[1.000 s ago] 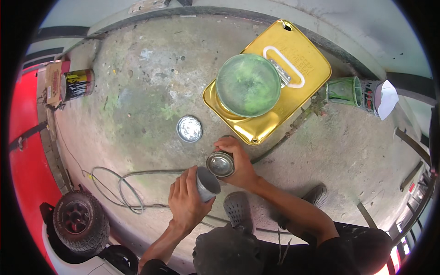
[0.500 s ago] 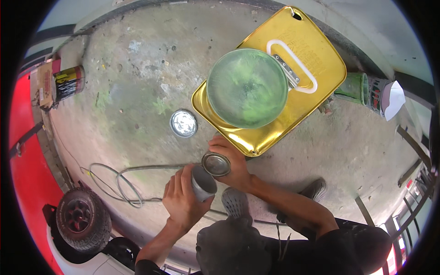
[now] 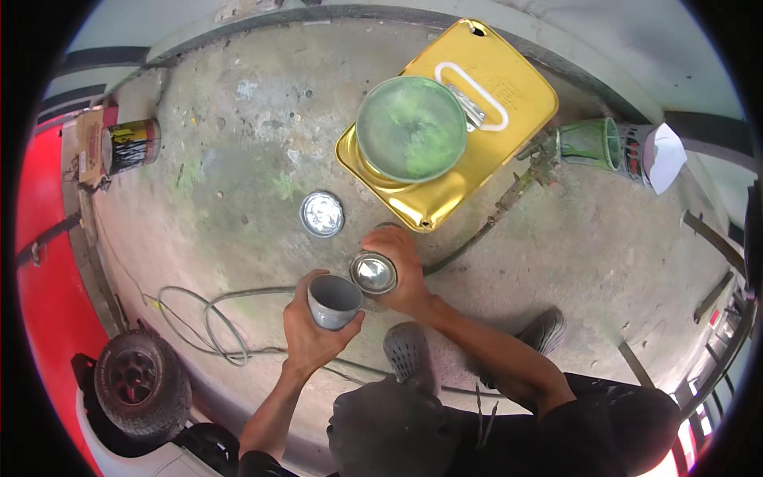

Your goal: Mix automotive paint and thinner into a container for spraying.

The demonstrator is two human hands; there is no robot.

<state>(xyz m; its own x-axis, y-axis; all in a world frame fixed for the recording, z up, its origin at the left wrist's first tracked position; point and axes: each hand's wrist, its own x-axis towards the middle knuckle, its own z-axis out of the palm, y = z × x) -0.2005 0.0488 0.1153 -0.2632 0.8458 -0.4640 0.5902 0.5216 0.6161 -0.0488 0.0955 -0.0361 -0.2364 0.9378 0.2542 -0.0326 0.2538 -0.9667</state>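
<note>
My left hand [image 3: 312,334] grips a small grey cup [image 3: 334,300], held upright with its mouth up. Right beside it my right hand [image 3: 401,270] holds a small open tin can [image 3: 373,273] with a shiny inside, tilted toward the cup. The can's round metal lid [image 3: 322,214] lies flat on the concrete floor [image 3: 238,159] just beyond both hands. Further back a large yellow metal canister [image 3: 509,103] lies on its side, and a round bowl smeared with green paint [image 3: 411,129] rests on top of it.
A grey hose [image 3: 207,318] loops over the floor at the left. A paint-streaked tin [image 3: 131,145] stands at the far left, a green-stained cup [image 3: 588,143] at the right. A small wheel [image 3: 139,385] sits at lower left. My shoes [image 3: 405,350] are below the hands.
The view has shifted, so the canister and bowl sit higher and nearer the middle. Both hands keep their hold, with the can still close beside the cup.
</note>
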